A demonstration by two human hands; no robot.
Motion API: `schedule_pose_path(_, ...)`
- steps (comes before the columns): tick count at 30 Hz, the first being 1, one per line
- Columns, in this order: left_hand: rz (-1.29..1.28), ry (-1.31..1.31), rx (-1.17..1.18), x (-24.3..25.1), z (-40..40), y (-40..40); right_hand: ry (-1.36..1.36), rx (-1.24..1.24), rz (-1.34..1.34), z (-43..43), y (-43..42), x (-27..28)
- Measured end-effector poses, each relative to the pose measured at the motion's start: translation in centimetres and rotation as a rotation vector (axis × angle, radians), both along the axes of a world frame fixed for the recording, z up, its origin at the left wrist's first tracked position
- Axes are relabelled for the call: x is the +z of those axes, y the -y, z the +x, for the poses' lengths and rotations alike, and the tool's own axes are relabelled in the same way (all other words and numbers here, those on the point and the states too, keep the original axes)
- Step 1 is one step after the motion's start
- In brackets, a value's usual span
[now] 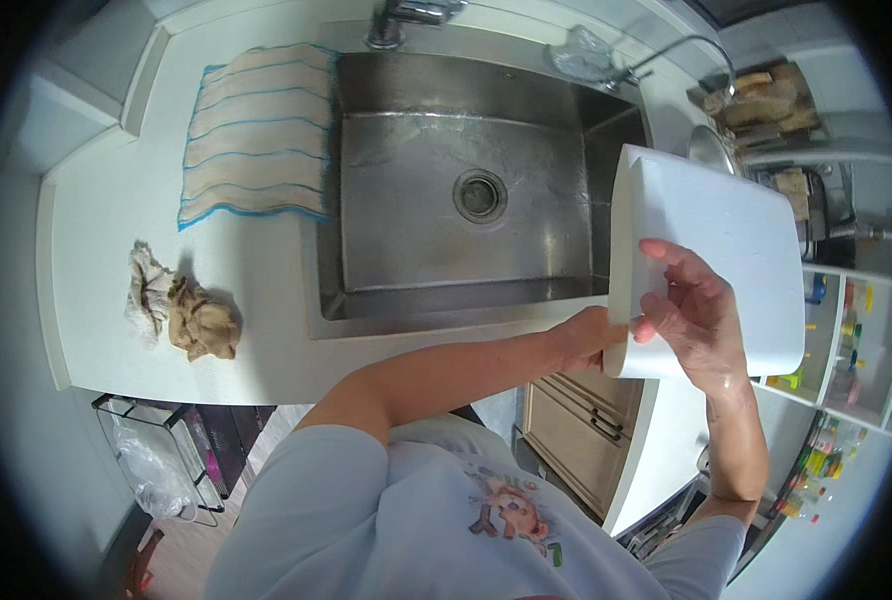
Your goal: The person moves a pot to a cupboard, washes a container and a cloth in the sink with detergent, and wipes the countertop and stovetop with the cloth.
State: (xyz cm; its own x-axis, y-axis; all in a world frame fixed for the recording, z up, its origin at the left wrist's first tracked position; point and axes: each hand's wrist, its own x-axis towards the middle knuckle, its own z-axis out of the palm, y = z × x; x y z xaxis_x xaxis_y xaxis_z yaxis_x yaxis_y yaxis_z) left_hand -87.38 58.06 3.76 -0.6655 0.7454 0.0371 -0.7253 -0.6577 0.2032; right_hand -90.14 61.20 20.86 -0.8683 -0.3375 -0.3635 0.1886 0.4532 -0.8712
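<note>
A white, box-like container (723,247) is tilted on its side over the right edge of the stainless steel sink (416,247). My left hand (584,337) grips its rim at the lower corner, with some fingers hidden inside or behind it. Over the container's near side is my right hand (690,311), wet at the wrist, its fingers curled and thumb apart; whether they press on the surface is unclear. The sink's drain (480,196) lies to the left of the container.
Left of the sink lies a striped cloth (254,135) with blue edging. Two crumpled rags, one whitish (145,292) and one tan (204,322), sit on the white counter (273,300). A faucet (416,11) stands behind the sink, a thin curved tap (686,45) at its back right corner.
</note>
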Motion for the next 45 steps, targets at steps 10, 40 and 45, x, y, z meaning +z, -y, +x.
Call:
schedule_pose_path(10, -0.482, -0.193, 0.304, -1.0, 1.9, -4.7, -0.295, -0.109, -0.148, 4.0, -10.9, 0.2)
schedule_pose_path(40, 0.222, -0.154, -0.085, -5.9, -4.3, -3.0, -0.772, 1.016, 1.045, 5.1, 5.5, -10.9)
schedule_pose_path(45, -0.083, -0.381, -0.030, -4.2, -0.9, -2.0, -0.944, 0.448, 0.553, 9.7, 0.5, -8.8)
